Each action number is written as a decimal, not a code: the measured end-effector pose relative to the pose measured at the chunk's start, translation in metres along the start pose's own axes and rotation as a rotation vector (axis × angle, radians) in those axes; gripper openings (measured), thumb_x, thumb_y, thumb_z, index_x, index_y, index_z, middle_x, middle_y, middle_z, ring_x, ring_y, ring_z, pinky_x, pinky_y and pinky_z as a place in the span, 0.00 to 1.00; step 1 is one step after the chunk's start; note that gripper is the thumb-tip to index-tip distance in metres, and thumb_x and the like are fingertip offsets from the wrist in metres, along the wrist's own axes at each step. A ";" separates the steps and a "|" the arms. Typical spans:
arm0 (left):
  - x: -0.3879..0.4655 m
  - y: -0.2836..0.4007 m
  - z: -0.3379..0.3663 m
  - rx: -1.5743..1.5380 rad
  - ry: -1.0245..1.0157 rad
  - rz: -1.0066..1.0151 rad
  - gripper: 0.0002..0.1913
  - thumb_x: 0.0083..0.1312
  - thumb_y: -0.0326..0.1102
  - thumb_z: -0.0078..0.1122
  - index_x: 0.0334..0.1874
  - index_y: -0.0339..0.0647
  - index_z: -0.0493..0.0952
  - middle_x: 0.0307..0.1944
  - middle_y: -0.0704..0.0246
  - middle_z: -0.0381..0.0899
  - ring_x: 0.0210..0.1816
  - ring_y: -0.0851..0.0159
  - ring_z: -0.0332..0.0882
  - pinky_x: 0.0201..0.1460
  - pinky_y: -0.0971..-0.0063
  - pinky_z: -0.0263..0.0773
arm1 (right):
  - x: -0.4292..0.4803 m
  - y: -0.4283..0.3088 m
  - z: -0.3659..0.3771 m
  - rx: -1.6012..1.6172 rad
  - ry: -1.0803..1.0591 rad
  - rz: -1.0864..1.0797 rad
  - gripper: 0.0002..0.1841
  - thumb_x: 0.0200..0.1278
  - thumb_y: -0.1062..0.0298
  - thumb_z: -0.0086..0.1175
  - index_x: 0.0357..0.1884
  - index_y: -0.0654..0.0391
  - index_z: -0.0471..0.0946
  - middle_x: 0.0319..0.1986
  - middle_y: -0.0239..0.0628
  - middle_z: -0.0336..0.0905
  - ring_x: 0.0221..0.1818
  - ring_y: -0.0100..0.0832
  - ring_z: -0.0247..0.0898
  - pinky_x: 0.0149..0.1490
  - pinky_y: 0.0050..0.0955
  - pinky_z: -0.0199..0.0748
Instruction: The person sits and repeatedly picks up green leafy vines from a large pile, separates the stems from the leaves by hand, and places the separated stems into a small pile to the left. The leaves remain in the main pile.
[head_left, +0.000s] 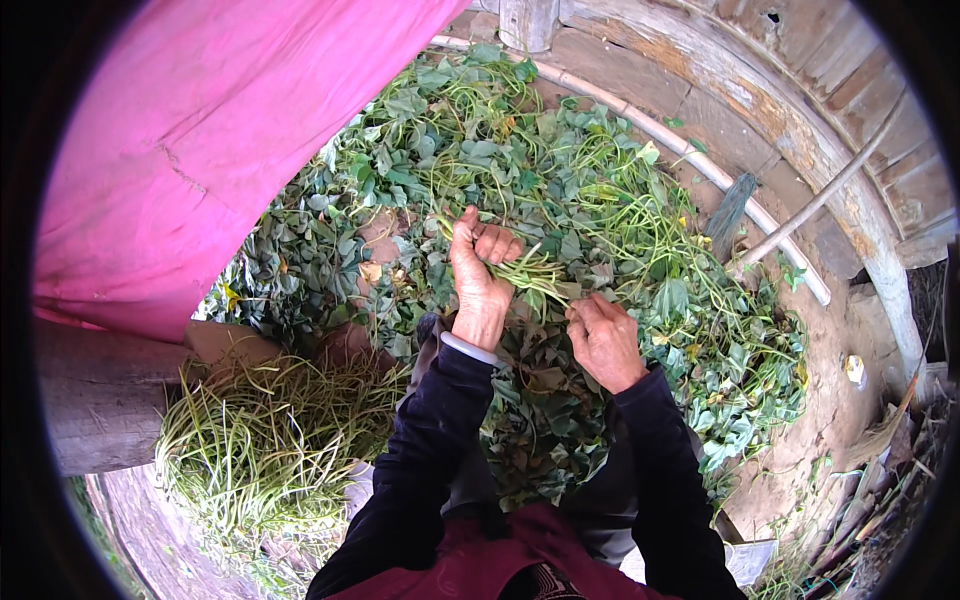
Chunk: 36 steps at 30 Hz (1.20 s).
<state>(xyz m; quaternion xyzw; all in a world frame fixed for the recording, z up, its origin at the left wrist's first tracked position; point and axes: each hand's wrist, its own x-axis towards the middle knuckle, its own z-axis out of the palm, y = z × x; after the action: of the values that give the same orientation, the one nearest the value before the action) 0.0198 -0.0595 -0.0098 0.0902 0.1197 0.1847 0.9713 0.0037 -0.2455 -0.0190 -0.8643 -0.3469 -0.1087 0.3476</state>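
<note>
A bunch of green leaf stalks (534, 276) is gripped in my left hand (484, 262), its cut-looking ends pointing right. Close by on the right, my right hand (606, 337) pinches the tip of a thin stalk between thumb and fingers. Beneath both hands spreads a wide heap of leafy green vines (480, 165), with some yellowed leaves among them. A separate pile of stripped stalks (255, 450) lies to the lower left. Darker, wilted leaves (551, 405) lie between my forearms.
Pink cloth (217, 127) hangs at the upper left above a thick log (105, 394). A pale pole (675, 142) curves round the heap's right side, with a thin stick (825, 187) leaning across it. Dry twigs (885, 510) lie at the lower right.
</note>
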 end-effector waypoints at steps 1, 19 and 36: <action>-0.001 -0.001 0.001 0.015 0.003 -0.006 0.15 0.62 0.40 0.54 0.21 0.51 0.60 0.09 0.82 0.49 0.12 0.77 0.47 0.19 0.80 0.49 | 0.000 0.001 -0.001 -0.036 0.012 0.021 0.03 0.51 0.72 0.53 0.27 0.61 0.74 0.23 0.41 0.75 0.23 0.40 0.73 0.30 0.33 0.72; 0.007 0.006 -0.007 -0.274 0.037 -0.136 0.19 0.61 0.37 0.56 0.13 0.50 0.60 0.08 0.82 0.51 0.13 0.76 0.48 0.19 0.81 0.50 | 0.009 0.001 -0.021 0.082 -0.082 -0.043 0.09 0.53 0.74 0.54 0.38 0.60 0.76 0.33 0.39 0.75 0.38 0.40 0.69 0.45 0.33 0.63; 0.009 0.008 -0.014 -0.284 -0.004 -0.146 0.18 0.62 0.39 0.55 0.16 0.52 0.58 0.10 0.83 0.51 0.14 0.77 0.49 0.21 0.79 0.51 | 0.008 0.020 -0.007 0.275 -0.317 0.278 0.24 0.44 0.83 0.50 0.47 0.54 0.75 0.49 0.39 0.69 0.54 0.37 0.64 0.56 0.34 0.67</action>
<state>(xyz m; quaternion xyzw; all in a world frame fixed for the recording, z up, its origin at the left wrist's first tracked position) 0.0219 -0.0464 -0.0229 -0.0564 0.0965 0.1284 0.9854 0.0234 -0.2565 -0.0204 -0.8546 -0.2865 0.1253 0.4146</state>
